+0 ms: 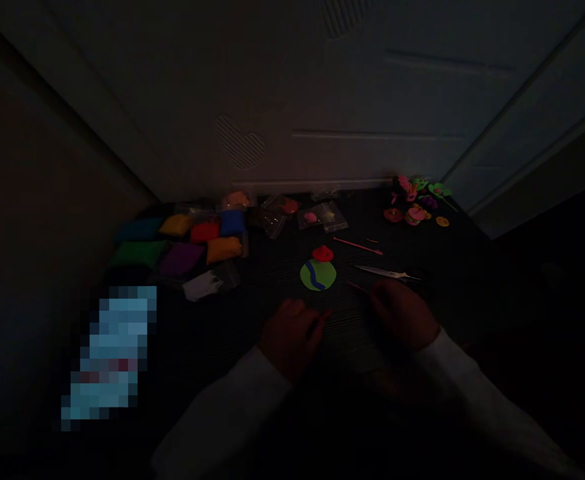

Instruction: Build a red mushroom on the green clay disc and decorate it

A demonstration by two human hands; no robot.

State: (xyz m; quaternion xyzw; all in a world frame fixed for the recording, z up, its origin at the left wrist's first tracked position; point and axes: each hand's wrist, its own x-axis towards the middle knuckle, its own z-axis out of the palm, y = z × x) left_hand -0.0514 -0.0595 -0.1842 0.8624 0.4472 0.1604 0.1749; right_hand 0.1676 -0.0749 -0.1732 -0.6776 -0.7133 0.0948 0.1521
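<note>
The scene is very dark. My left hand (292, 337) rests on the dark table (272, 320) with its fingers curled round a small red piece at its fingertips. My right hand (403, 312) lies close by, fingers bent down; a thin red stick (357, 287) pokes out beside it. Just beyond both hands sits a green clay disc (318, 275) with a blue wavy stripe, and a red clay lump (323, 253) touches its far edge. Scissors (387, 272) lie to the right of the disc.
Several coloured clay packets (192, 243) are heaped at the left. Clear bags (317, 217) lie at the back. Finished clay figures (417, 200) stand at the back right. A pink stick tool (357, 247) lies behind the disc. A white panelled door (322, 100) closes the far side.
</note>
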